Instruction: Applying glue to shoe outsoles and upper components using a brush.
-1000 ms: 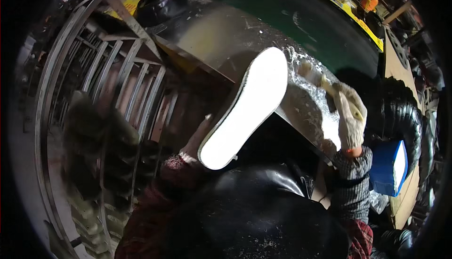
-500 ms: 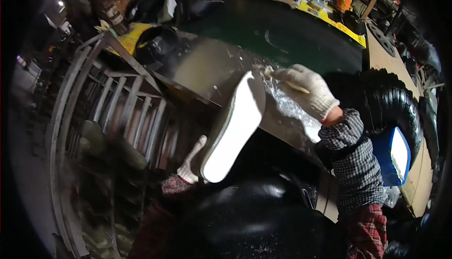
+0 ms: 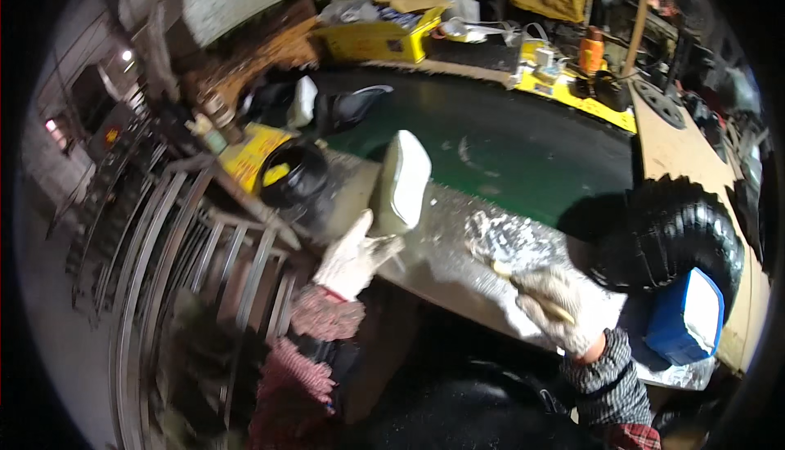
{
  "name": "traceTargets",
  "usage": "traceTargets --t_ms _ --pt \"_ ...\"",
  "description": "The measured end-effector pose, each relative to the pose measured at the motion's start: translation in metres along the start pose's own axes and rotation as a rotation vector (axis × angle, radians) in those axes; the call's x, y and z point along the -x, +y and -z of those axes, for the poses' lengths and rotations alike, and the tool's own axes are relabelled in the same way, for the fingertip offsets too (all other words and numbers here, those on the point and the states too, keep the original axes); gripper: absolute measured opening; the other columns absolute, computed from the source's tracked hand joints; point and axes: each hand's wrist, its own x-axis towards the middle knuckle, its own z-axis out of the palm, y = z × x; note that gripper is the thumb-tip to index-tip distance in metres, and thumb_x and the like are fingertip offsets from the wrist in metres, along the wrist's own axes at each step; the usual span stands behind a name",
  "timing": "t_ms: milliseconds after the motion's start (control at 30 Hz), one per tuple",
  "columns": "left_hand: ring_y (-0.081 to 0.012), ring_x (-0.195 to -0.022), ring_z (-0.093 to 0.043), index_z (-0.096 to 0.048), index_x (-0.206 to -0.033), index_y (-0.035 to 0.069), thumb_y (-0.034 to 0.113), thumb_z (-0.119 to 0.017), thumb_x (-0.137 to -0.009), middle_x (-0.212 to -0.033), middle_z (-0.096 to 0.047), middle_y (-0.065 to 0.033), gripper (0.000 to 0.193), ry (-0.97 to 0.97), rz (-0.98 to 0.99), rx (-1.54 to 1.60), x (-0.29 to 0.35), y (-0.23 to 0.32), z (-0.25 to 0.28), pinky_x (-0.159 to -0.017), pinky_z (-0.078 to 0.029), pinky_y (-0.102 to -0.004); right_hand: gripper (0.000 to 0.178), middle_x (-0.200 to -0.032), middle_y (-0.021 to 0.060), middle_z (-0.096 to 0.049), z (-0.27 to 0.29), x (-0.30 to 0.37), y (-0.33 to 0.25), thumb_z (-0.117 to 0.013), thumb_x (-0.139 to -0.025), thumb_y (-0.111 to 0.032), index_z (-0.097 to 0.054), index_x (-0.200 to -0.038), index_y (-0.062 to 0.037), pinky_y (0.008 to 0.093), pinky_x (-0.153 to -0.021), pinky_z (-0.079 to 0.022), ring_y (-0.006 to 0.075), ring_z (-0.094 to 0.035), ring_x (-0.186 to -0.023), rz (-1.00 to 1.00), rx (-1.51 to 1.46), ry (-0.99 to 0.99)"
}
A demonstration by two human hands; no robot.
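A shoe last [image 3: 405, 179] with a white sole face stands tilted on the bench, ahead of my left hand. My gloved left hand [image 3: 353, 255] is just below its lower end, fingers apart, with nothing visible in them. In my gloved right hand [image 3: 560, 311] is a small brush [image 3: 500, 269], its pale wooden handle running through my fist. The brush tip points at a smeared white patch [image 3: 523, 241] on the worn bench top [image 3: 454, 266]. Whether its bristles touch the patch is hard to make out.
A black bowl [image 3: 293, 174] sits at the bench's left end beside a metal rack [image 3: 155, 286]. To the right are a black ridged rubber roll [image 3: 683, 225] and a blue container with white contents [image 3: 685, 319]. A yellow box [image 3: 372, 41] stands at the back beyond a dark green surface [image 3: 507, 139].
The last has gone from in front of me to the bench, and my left hand has come off it. My right hand has moved down from the last's tip with the brush. The view has tilted up.
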Motion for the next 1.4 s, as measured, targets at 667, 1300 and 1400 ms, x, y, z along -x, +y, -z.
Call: traceTargets --t_ms 667,1300,1400 --pt "-0.0354 -0.104 -0.06 -0.06 -0.118 0.0 0.026 -0.07 -0.081 -0.114 -0.064 -0.0201 0.046 0.702 -1.074 -1.476 0.007 0.134 -0.005 -0.092 -0.045 -0.0395 0.033 -0.088 0.0102 -0.062 0.039 0.124 -0.008 -0.065 -0.089 -0.016 -0.063 -0.121 -0.0085 0.0343 -0.069 -0.049 0.0245 -0.059 -0.08 -0.235 0.075 0.115" --pt "-0.0378 -0.108 -0.058 -0.06 -0.12 0.003 0.017 -0.056 -0.087 -0.114 -0.063 -0.0212 0.036 -0.192 -0.618 -1.925 0.017 -0.035 -0.143 -0.095 -0.045 -0.0398 0.023 -0.068 0.0082 -0.063 0.225 0.243 -0.017 -0.067 -0.089 -0.025 -0.066 -0.089 -0.0016 0.0254 -0.059 -0.046 0.0138 -0.057 -0.061 -0.692 0.481 0.864" --pt "-0.0333 -0.1 -0.064 -0.06 -0.119 0.001 0.013 -0.05 -0.091 -0.11 -0.067 -0.0171 0.032 -0.206 -0.96 -1.622 0.017 -0.027 -0.104 -0.09 -0.049 -0.0393 0.02 -0.071 0.0087 -0.064 0.219 0.242 -0.023 -0.067 -0.088 -0.022 -0.067 -0.092 -0.0023 0.0253 -0.061 -0.048 0.0143 -0.06 -0.065 -0.639 0.372 0.985"
